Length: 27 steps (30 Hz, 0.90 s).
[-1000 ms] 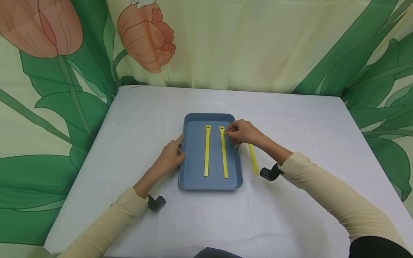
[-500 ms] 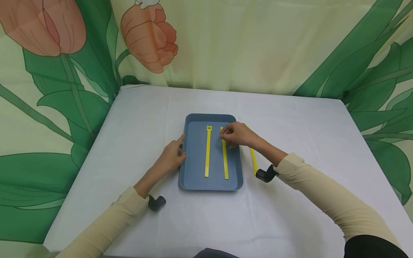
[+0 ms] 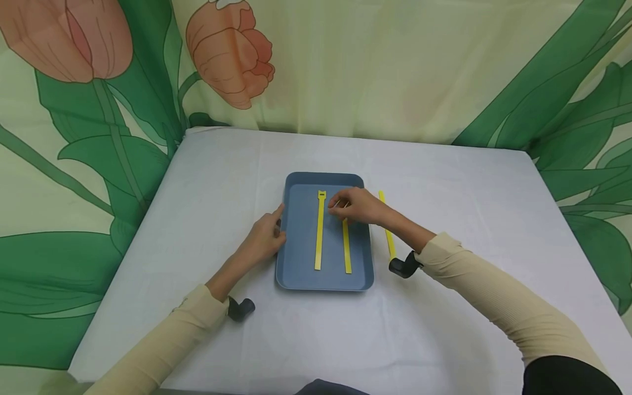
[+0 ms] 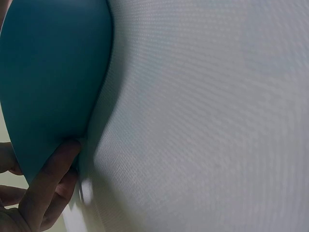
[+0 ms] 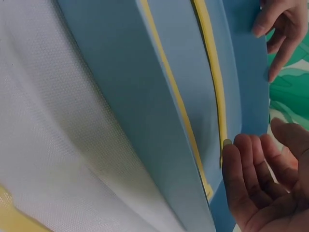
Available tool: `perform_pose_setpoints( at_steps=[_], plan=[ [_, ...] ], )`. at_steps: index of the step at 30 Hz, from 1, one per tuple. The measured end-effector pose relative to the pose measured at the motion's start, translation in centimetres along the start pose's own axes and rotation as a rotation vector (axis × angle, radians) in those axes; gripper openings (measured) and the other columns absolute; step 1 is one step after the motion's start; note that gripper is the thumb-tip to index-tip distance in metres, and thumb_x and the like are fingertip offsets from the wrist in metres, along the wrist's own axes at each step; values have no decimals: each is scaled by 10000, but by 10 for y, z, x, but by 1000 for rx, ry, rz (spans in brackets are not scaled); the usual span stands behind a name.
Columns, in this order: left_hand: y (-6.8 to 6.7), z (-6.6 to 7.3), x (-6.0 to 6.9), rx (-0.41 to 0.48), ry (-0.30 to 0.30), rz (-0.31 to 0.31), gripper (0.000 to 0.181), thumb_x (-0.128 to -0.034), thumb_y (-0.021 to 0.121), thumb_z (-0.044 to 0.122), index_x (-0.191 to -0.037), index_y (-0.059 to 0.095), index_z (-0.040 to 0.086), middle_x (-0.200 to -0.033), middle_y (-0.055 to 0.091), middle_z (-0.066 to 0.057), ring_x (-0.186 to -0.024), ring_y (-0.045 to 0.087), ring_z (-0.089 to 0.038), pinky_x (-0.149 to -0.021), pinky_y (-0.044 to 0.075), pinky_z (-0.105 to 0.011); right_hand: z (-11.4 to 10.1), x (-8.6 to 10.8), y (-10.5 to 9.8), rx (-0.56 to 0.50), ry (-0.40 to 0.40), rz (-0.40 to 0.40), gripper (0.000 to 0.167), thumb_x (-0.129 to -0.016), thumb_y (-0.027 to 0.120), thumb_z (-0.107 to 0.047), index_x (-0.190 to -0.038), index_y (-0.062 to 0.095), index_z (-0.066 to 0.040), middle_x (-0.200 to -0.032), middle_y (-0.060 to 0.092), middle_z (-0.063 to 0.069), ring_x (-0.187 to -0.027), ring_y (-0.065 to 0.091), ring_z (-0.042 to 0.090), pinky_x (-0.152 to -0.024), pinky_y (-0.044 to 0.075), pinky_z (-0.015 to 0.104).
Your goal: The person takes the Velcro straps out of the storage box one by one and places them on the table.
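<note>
At the left rim of the blue tray [image 3: 323,282], my left hand [image 3: 261,238] holds the edge, fingers [image 4: 50,179] against its outer wall; the right wrist view shows the thumb over the rim. Two yellow strips lie lengthwise in the tray: the left one [image 3: 319,236] shows whole, while the right one [image 3: 347,252] has its upper part hidden under my right hand [image 3: 359,207]. That hand hovers at the strips' top ends. In the right wrist view its fingers [image 5: 251,169] are loosely bent near a strip [image 5: 217,82], thumb apart, nothing seen between them.
A third yellow strip [image 3: 389,241] lies on the white tablecloth [image 3: 444,186], right of the tray and partly beneath my right forearm. Black wrist-worn pieces [image 3: 241,310] stick out at both cuffs. Behind the table hangs a curtain [image 3: 375,71] with printed flowers and leaves.
My right hand has moved left across the tray, from the right strip's head towards the left strip, and now covers the right strip's upper part. My left hand stays at the rim.
</note>
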<state>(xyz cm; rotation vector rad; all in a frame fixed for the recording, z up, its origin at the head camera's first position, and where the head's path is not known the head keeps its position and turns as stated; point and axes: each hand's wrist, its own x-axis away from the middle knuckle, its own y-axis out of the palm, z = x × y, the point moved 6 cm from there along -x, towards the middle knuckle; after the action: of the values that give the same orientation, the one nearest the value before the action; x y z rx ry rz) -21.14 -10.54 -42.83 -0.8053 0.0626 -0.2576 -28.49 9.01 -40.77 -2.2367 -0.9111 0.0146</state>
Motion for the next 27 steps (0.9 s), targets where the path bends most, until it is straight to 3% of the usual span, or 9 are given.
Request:
perform_pose_setpoints(
  at_steps=[7, 12, 27],
  plan=[
    [0, -1, 0, 8, -8, -5, 679, -844, 564, -12, -1435, 241, -94, -1041, 545, -224, -830, 533, -243, -678, 502, -308, -4, -4, 3, 104, -110, 25, 260, -895, 637, -179, -1087, 652, -3, -915, 662, 48, -752, 616, 217, -651, 524, 294],
    [-1, -1, 0, 19, -6, -7, 679, -844, 560, -12, -1436, 238, -95, -1041, 543, -226, -836, 536, -247, -689, 505, -316, -10, -3, 7, 169, -194, 20, 225, -877, 663, -149, -1054, 660, -10, -916, 669, 22, -807, 601, 140, -725, 511, 296],
    [-1, 0, 1, 17, -12, -7, 671, -841, 561, -19, -1430, 248, -101, -1034, 546, -231, -843, 549, -255, -677, 512, -307, -16, -7, 20, 264, -291, -26, 221, -865, 663, -92, -1075, 674, -23, -1045, 629, 100, -983, 592, 237, -852, 499, 381]
  ],
)
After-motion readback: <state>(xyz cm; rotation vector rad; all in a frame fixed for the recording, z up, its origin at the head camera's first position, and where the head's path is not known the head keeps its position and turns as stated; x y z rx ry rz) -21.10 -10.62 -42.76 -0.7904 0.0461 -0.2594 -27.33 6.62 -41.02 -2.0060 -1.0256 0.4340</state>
